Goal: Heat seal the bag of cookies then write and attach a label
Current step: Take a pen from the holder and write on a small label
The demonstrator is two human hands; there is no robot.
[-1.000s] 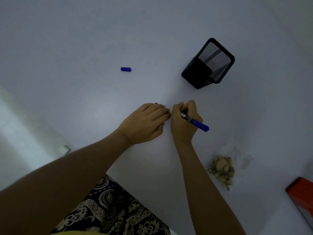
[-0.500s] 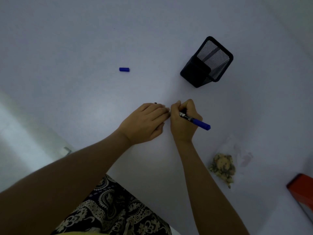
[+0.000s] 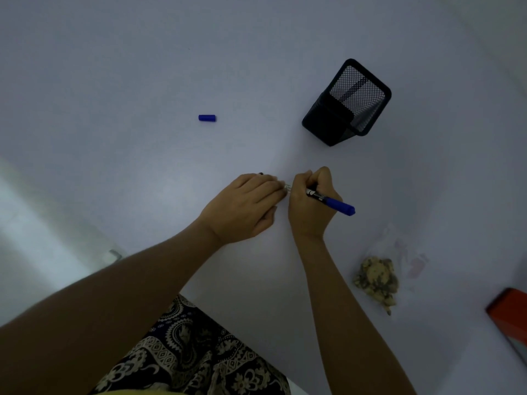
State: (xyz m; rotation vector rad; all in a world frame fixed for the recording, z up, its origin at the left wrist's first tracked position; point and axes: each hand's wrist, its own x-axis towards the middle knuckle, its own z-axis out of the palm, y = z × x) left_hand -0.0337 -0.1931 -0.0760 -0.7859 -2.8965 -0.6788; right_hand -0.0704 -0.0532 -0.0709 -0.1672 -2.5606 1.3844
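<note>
Right hand (image 3: 309, 206) is clamped on the pen (image 3: 332, 202); left hand (image 3: 245, 208) lies flat, pinning something hidden. The cookie bag (image 3: 382, 276) looks crumbly; lift it by its top edge.

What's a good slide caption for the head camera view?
Right hand writes with a blue marker beside the left hand; marker cap and cookie bag lie apart.

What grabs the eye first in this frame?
The two hands meeting mid-table: the right hand grips a blue marker, its tip down beside the left hand, which presses flat on something too hidden to identify. Next, the black mesh pen holder beyond them, the loose blue cap to its left, and the bag of cookies near the right forearm.
</note>
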